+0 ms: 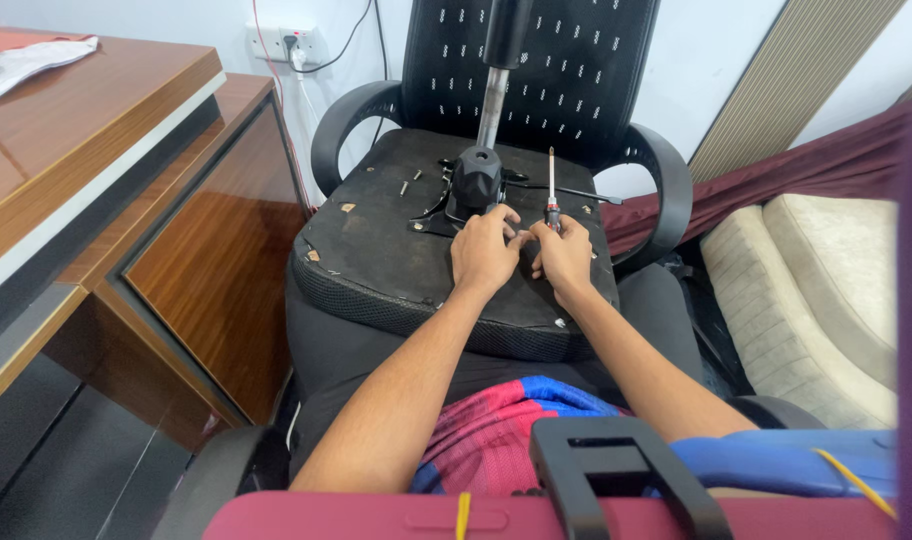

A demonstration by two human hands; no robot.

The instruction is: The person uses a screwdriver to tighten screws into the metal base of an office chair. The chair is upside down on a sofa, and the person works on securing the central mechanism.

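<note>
Chair underside (376, 250): screwdriver (551, 195) upright in right hand (564, 256) fingers (shaft up).

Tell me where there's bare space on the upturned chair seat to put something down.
The front strip of the black upturned seat underside, between its padded edge and the left hand, is bare. So is the left part, past the loose screws. It's crowded around the black metal mechanism, where the right hand holds a screwdriver.
</note>
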